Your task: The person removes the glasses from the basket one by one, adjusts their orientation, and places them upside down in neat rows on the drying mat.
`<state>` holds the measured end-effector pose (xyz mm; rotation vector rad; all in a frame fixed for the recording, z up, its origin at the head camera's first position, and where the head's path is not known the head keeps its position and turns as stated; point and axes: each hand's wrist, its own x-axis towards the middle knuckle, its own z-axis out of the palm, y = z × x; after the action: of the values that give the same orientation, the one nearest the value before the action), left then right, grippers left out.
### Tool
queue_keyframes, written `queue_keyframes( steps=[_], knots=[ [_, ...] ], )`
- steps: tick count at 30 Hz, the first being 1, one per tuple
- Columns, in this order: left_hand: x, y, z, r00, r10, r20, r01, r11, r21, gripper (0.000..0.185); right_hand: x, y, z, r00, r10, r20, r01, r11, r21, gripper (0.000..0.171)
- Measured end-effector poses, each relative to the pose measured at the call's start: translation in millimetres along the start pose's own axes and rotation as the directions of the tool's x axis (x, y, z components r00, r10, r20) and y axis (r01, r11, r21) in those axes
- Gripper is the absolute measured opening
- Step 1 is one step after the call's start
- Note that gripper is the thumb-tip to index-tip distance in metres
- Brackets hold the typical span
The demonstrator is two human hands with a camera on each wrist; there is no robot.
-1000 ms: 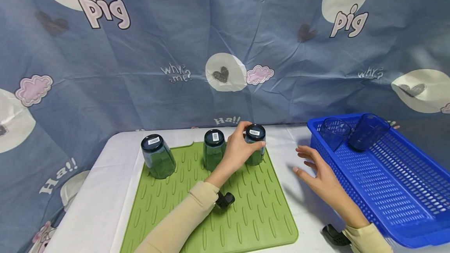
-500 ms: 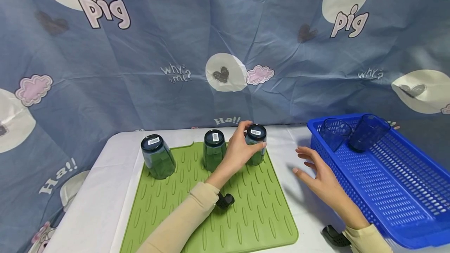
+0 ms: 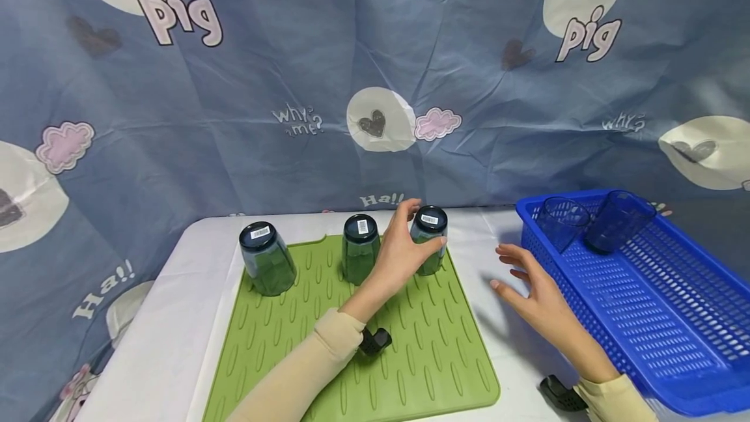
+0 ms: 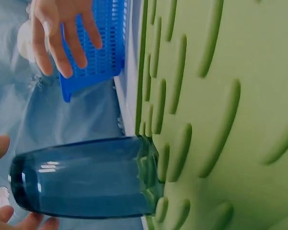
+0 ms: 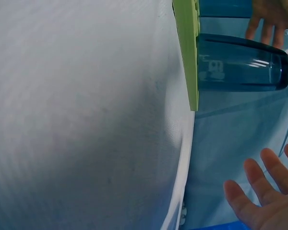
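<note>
Three blue-tinted glasses stand upside down along the back of a green ridged mat: a left glass (image 3: 267, 259), a middle glass (image 3: 360, 249) and a right glass (image 3: 429, 239). My left hand (image 3: 398, 246) is around the right glass, its thumb and fingers spread. In the left wrist view, a gap shows between the thumb and this glass (image 4: 86, 177), while the fingertips lie close along its other side; whether they touch is unclear. Over the white cloth between mat and basket, my right hand (image 3: 539, 298) hovers with relaxed, spread fingers and holds nothing.
The green mat (image 3: 433, 370) lies on a white-covered table (image 3: 158, 324). At the right stands a blue plastic basket (image 3: 662, 383), with two glasses, one glass (image 3: 562, 220) and another glass (image 3: 620, 221), at its far end. A blue printed curtain (image 3: 263, 168) hangs behind.
The head view has shifted slightly. Both hands and all the glasses keep practically the same places.
</note>
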<state>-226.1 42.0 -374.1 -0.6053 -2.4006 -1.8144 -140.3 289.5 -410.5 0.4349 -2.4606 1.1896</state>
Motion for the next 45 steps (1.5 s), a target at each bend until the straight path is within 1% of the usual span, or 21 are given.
queue_keyframes(
  steps=[5,10,19,25,30,33,38,45],
  knots=[
    [-10.5,9.9,-3.6,0.999,0.025,-0.020,-0.025,1.000,0.006,0.074,0,0,0,1.000,0.014,0.005,-0.014,1.000,-0.005,0.062],
    [-21.2,16.4,-8.7,0.999,0.028,-0.020,-0.028,1.000,0.007,0.073,0,-1,1,1.000,0.014,0.014,-0.014,1.000,0.005,0.061],
    [-39.5,23.4,-17.6,0.999,0.038,0.009,-0.038,0.999,0.001,0.072,-2,-3,1,1.000,-0.011,0.023,0.010,0.999,0.043,0.061],
    [-51.6,28.9,-28.0,0.998,0.039,0.059,-0.039,0.999,0.003,0.073,-3,-5,1,0.999,0.001,0.033,-0.003,0.998,0.065,0.063],
    [-62.6,33.1,-39.7,0.994,0.057,0.097,-0.059,0.998,0.011,0.072,-3,-8,1,0.999,0.016,0.047,-0.020,0.996,0.086,0.062],
    [-70.4,34.7,-49.2,0.991,0.074,0.108,-0.076,0.997,0.015,0.071,-2,-11,1,0.999,0.006,0.051,-0.012,0.994,0.105,0.061],
    [-85.2,34.2,-67.4,0.993,0.064,0.103,-0.067,0.997,0.026,0.070,-2,-15,2,0.998,-0.018,0.057,0.009,0.989,0.146,0.059],
    [-105.9,32.1,-90.2,0.996,0.031,0.089,-0.036,0.998,0.060,0.069,-1,-18,3,0.998,-0.031,0.060,0.020,0.985,0.171,0.060]
  ],
)
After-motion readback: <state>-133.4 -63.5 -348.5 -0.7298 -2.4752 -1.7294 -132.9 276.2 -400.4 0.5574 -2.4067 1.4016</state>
